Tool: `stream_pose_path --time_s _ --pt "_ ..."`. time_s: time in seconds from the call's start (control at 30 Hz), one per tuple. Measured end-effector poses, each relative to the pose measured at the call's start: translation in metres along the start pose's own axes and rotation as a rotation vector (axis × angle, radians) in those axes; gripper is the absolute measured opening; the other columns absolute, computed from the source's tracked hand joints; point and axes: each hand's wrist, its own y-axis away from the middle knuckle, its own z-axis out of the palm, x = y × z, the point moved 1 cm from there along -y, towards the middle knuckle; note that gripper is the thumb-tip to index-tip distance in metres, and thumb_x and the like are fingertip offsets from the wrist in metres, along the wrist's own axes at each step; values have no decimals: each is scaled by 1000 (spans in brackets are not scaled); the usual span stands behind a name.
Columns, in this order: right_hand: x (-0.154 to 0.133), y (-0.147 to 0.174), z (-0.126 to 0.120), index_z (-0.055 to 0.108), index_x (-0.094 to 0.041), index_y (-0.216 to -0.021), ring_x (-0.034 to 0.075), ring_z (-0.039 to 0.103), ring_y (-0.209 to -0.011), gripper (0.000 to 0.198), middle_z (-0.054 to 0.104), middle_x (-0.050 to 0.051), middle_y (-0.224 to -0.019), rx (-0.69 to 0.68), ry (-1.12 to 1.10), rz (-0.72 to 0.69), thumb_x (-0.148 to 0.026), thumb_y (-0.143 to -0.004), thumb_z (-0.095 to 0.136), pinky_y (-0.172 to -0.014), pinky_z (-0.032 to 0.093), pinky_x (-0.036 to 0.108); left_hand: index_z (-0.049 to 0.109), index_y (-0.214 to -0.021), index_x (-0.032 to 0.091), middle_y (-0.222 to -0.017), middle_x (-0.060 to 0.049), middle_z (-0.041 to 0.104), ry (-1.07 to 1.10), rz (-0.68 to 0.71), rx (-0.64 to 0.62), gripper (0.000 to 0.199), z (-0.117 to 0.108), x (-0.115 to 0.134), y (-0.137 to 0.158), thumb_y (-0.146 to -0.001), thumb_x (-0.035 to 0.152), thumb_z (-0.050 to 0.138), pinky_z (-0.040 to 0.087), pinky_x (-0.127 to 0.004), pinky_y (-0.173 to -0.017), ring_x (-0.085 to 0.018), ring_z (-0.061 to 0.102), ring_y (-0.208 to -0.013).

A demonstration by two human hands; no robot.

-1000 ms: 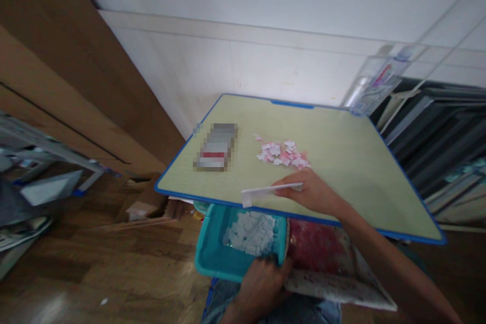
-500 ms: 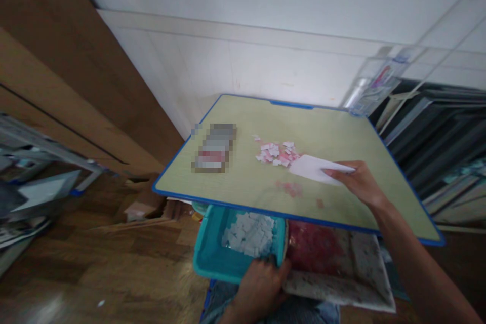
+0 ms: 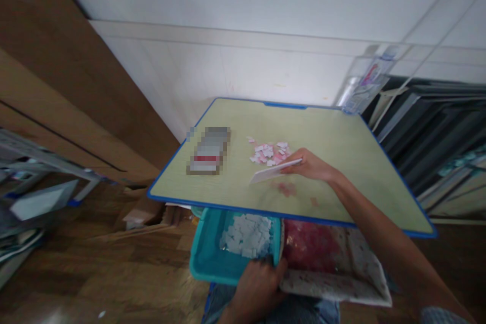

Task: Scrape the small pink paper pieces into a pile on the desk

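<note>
My right hand (image 3: 311,164) is closed on a thin white card (image 3: 266,173), held tilted over the small table (image 3: 322,131). Just behind the card lies a loose heap of small white and pink pieces (image 3: 264,153), partly hidden by the hand. Down at my lap, my left hand (image 3: 258,283) is closed at the spot where the teal basin (image 3: 201,258) meets a stained whitish tray (image 3: 334,286). Its fingertips are partly hidden. Many small white pieces (image 3: 248,235) lie in the basin, and a red smear covers part of the tray.
A blurred-out phone-like object (image 3: 208,152) lies on the table's left side. A clear plastic bottle (image 3: 370,81) stands at the back right corner, near dark stacked panels (image 3: 429,106). A white wall is behind, and a cardboard box (image 3: 148,212) sits on the floor at left.
My right hand has moved left with the card, which has swung from lying nearly flat at the heap's right side to a steeper tilt in front of it. My left hand stays put.
</note>
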Motion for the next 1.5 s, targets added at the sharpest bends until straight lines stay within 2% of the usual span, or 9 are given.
stream_pose_path --time_s 0.27,0.6,0.8,0.9,1.0,1.1,1.23,1.37,1.5 --pt "0 26 -23 68 -8 -87 18 60 -67 34 69 7 -77 -218 98 -24 -36 -70 58 -58 44 25 46 -107 19 -86 -10 58 -16 -10 11 34 0 0 0 -76 33 53 41 -34 -64 -26 55 -76" --pt "2 83 -44 65 -9 -95 20 62 -79 34 68 11 -87 -279 43 86 -34 -74 55 -69 46 27 46 -110 20 -88 -9 59 -1 -30 -11 36 0 0 1 -77 32 52 40 -34 -66 -26 54 -79" --pt "-4 102 -50 64 -10 -98 21 62 -83 34 67 12 -93 -328 32 94 -33 -78 50 -72 46 28 44 -113 20 -84 -9 59 -29 -32 12 37 6 -2 1 -79 35 50 39 -34 -65 -26 54 -77" --pt "-1 107 -52 65 -11 -95 20 62 -81 30 67 12 -91 -287 70 90 -31 -77 52 -70 46 28 44 -113 21 -83 -9 58 -42 -21 34 36 10 -3 1 -80 35 49 39 -35 -65 -27 54 -77" --pt "3 106 -51 66 -11 -94 19 63 -78 27 68 11 -87 -201 86 60 -28 -76 54 -66 46 26 43 -114 20 -84 -9 59 -46 1 55 38 12 -4 0 -80 35 49 40 -36 -64 -28 54 -76" --pt "0 96 -44 65 -11 -94 19 62 -82 25 67 11 -91 -168 36 2 -25 -76 54 -70 47 28 43 -113 20 -82 -9 59 -53 6 70 38 12 -4 0 -79 35 50 41 -36 -62 -28 55 -74" --pt "-9 71 -27 66 -13 -92 18 62 -85 23 67 10 -93 -211 -20 -77 -25 -75 55 -75 46 29 42 -115 19 -81 -10 60 -57 14 62 40 9 -4 -1 -78 33 50 42 -36 -60 -28 56 -72" --pt "-10 50 -13 67 -12 -90 18 62 -83 24 68 10 -91 -275 -16 -93 -27 -74 56 -74 47 28 46 -109 19 -83 -10 61 -34 24 43 35 6 -4 -1 -78 33 50 42 -35 -60 -28 56 -72" --pt "-10 36 -5 67 -14 -91 18 62 -82 24 68 8 -93 -361 -4 -114 -27 -73 57 -74 47 27 43 -115 18 -83 -11 60 -36 10 50 42 6 -3 -1 -78 36 51 42 -36 -61 -28 56 -74"
